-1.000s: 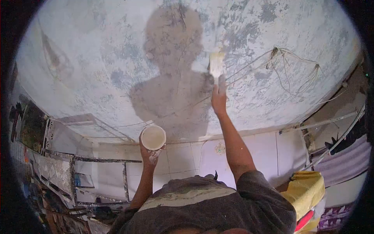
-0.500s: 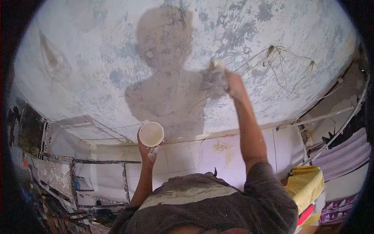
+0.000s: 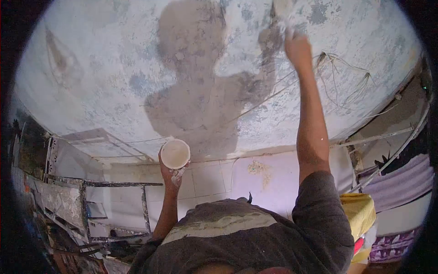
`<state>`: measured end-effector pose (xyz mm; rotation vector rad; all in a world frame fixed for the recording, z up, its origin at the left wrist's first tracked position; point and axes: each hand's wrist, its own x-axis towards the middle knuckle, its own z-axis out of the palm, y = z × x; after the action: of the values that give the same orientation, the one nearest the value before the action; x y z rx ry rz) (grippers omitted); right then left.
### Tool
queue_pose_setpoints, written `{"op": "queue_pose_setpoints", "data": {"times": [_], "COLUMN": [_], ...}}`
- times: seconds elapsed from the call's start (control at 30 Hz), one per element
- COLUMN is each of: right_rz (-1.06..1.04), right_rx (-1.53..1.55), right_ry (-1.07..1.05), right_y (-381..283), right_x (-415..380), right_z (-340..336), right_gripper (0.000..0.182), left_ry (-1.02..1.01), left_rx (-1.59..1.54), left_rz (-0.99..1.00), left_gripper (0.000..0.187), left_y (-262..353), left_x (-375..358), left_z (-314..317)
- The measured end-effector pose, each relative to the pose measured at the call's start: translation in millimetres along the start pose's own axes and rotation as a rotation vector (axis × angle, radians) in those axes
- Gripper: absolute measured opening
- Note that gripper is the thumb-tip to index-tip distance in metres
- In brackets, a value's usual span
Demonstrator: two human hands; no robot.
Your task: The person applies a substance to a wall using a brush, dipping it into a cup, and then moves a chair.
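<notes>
My left hand (image 3: 171,171) is wrapped round a white round tub (image 3: 175,154). Its open top faces me, showing pale off-white material inside, and there are white smears on my fingers and wrist. My right hand (image 3: 299,49) is raised high at the patchy white-and-grey wall (image 3: 114,59), fingers closed. A pale tool (image 3: 284,8) extends up from it; blur and the frame's top edge hide what kind it is. The shadow of my head, shoulders and raised arm falls on the wall.
Loose cables (image 3: 340,61) hang on the wall to the right. A paint-spattered metal frame (image 3: 145,208) stands at lower left. Pale crumbs (image 3: 260,169) lie on the surface below the wall. Yellow cloth (image 3: 358,212) and a purple curtain (image 3: 399,182) are at right.
My right hand has moved up and to the right along the wall with the pale tool, the arm stretching out further. My left hand and the tub have barely moved.
</notes>
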<state>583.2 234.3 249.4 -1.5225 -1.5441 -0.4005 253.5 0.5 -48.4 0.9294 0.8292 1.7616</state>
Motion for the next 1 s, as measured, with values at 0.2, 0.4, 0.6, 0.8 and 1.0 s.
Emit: {"op": "queue_pose_setpoints", "data": {"times": [0.2,0.4,0.6,0.8,1.0], "right_rz": [0.126,0.100,0.107,-0.043,-0.347], "right_rx": [-0.173,-0.312,-0.363,-0.408,-0.434], "right_ry": [-0.395,-0.785,-0.990,-0.733,-0.085], "right_y": [27.5,54.1,77.3,61.5,47.9], "right_x": [-111.1,-171.6,-190.3,-77.6,45.5], "right_z": [30.7,39.6,67.4,19.1,-62.9], "right_gripper": [0.033,0.035,0.032,0.049,0.047], "left_ry": [0.175,0.038,-0.031,-0.047,0.060], "left_rx": [-0.082,0.298,-0.076,0.142,-0.088], "left_rz": [-0.124,0.072,-0.092,0.070,-0.037], "left_gripper": [0.074,0.070,0.066,0.067,0.069], "left_y": [3.1,-3.5,-4.7,8.8,11.5], "left_x": [1.4,6.5,12.2,7.3,7.7], "left_z": [2.0,16.3,16.5,22.5,25.2]}}
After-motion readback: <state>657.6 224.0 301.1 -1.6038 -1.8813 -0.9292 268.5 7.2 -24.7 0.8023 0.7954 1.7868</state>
